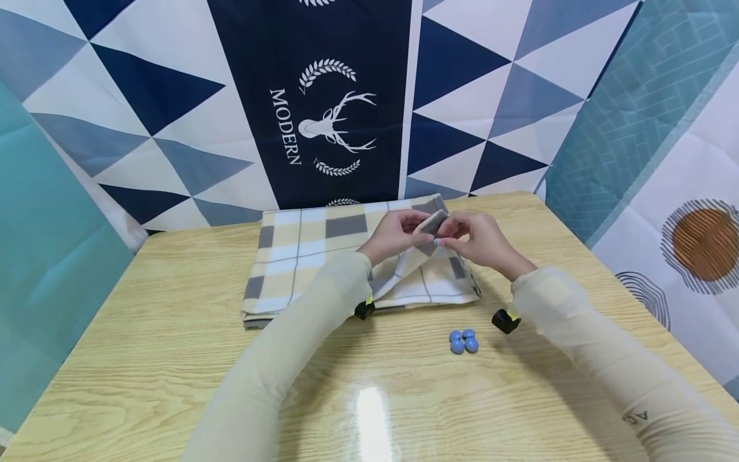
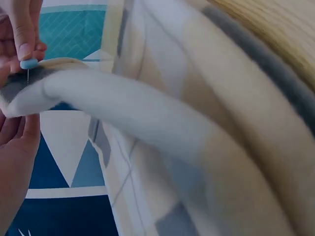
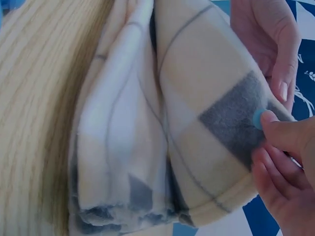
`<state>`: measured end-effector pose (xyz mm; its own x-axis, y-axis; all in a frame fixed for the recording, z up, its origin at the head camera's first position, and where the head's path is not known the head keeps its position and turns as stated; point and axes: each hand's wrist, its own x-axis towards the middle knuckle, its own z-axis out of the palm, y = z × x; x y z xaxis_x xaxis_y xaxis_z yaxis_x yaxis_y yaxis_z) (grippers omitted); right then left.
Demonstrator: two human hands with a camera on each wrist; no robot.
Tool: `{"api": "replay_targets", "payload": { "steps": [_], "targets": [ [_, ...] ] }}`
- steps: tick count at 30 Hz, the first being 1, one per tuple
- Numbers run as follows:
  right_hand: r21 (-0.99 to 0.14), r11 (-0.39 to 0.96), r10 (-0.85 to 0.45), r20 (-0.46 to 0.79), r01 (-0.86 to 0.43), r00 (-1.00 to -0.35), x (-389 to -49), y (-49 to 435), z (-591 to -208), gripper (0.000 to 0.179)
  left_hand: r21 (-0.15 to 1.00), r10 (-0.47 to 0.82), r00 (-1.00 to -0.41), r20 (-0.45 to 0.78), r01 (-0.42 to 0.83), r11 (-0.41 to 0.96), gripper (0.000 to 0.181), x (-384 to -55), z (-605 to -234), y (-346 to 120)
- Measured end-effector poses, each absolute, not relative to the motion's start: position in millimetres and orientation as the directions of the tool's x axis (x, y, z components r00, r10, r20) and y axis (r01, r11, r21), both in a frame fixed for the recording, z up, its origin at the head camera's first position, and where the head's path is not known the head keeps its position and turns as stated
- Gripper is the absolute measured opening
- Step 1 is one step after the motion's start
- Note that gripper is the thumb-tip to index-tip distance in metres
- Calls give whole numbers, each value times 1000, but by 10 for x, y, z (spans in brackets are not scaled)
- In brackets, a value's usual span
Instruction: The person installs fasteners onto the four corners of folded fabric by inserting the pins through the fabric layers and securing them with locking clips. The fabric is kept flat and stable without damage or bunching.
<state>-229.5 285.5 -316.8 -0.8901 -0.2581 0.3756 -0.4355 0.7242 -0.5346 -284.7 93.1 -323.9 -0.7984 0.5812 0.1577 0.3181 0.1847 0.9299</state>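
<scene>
Across most of the lower frame spreads a glossy, pale wood-grained bench, with four small, round blue pieces clustered right of the lower centre, perhaps placed there to be within easy reach. Beyond them, around the middle, lies a folded fleece blanket checked in cream, white and grey. Near its right end, the left hand grips a raised edge between thumb and fingers, probably to steady the soft cloth, while the right hand pinches a pin with a light-blue head at that edge. In the left wrist view its thin shaft points down at the fleece; whether it goes through I cannot tell. Behind hangs a fabric backdrop of white, navy and grey-blue triangles.
</scene>
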Motion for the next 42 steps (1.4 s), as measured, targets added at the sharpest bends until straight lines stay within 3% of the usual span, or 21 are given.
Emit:
{"api": "replay_targets", "payload": {
  "steps": [6, 8, 15, 27, 33, 42],
  "targets": [
    [-533, 732, -183, 446, -424, -876, -2310, 2868, -3196, 62, 875, 611, -770, 182, 410, 256, 49, -2816, -3249, 922],
    [-528, 739, -194, 429, -419, -882, -2319, 2880, -3189, 68, 853, 616, -764, 192, 440, 279, 50, -2811, -3261, 932],
    [-540, 734, -245, 355, -411, -902, -2336, 2889, -3176, 46, 816, 613, -745, 263, 510, 271, 44, -2776, -3268, 966],
    [-539, 725, -195, 438, -430, -877, -2329, 2920, -3247, 25, 825, 473, -832, 290, 468, 317, 37, -2692, -3313, 996],
    [-514, 687, -212, 535, -514, -818, -2344, 2901, -3292, 12, 832, 420, -852, 313, 459, 311, 28, -2671, -3322, 1002],
    [-379, 700, -246, 667, -605, -703, -2328, 2833, -3359, 16, 830, 380, -860, 342, 466, 308, 18, -2639, -3365, 1018]
  ]
}}
